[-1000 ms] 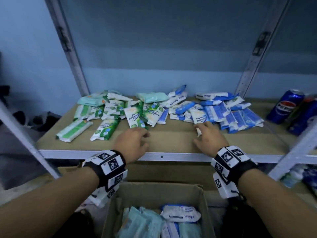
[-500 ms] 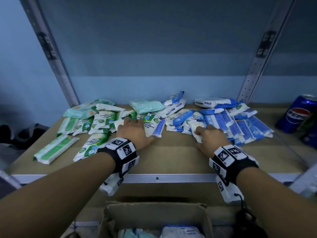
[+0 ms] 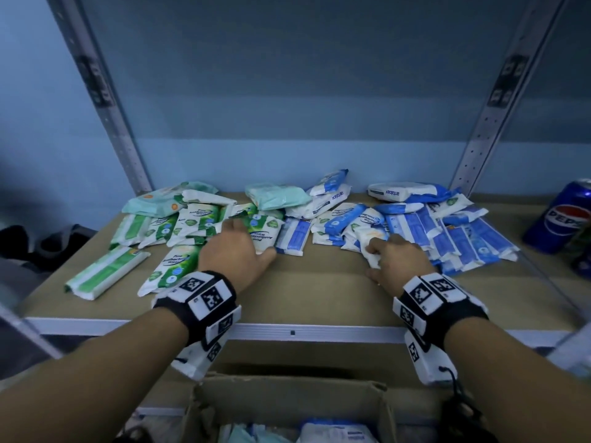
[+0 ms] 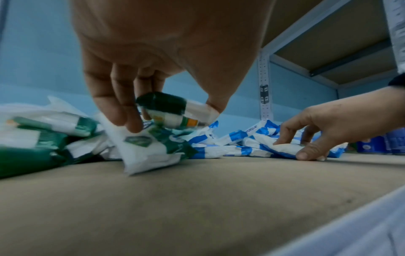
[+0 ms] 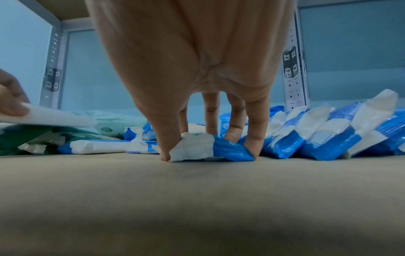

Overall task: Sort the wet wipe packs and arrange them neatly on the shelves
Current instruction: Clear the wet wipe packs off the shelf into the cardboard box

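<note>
Wet wipe packs lie in a loose heap on the tan shelf board (image 3: pixel 319 292): green-and-white packs (image 3: pixel 192 225) on the left, blue-and-white packs (image 3: pixel 454 241) on the right. My left hand (image 3: pixel 236 247) is at the right end of the green heap. It pinches a green-and-white pack (image 4: pixel 173 110) between thumb and fingers, lifted slightly off the others. My right hand (image 3: pixel 393 260) reaches the near edge of the blue heap. There it grips a blue-and-white pack (image 5: pixel 210 149) lying on the board, thumb (image 5: pixel 166 152) on one side and the other fingers over and behind it.
A blue Pepsi can (image 3: pixel 563 219) stands at the shelf's far right. Grey perforated uprights (image 3: pixel 105 100) frame the bay on both sides. Below the shelf's front edge an open cardboard box (image 3: pixel 287 404) holds more packs. Bare board lies between the heaps and the front edge.
Both hands moved forward from the shelf's front edge into the heaps. The left took hold of a green pack; the right closed round a blue one.
</note>
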